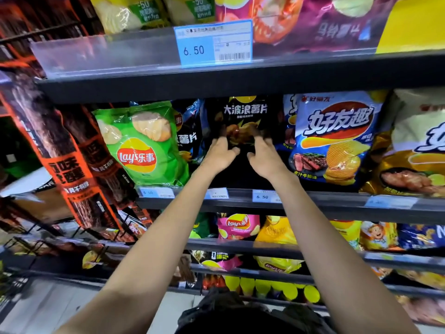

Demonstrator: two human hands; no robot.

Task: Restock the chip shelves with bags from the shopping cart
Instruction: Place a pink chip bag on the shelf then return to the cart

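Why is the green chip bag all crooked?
The green bag leans sideways against the dark blue bag next to it, instead of standing straight like the black bag that both hands are placing.

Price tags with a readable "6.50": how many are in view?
3: the large blue tag on the top shelf edge, one below the green bag, one below the right hand. Other tags are blurred or partly hidden.
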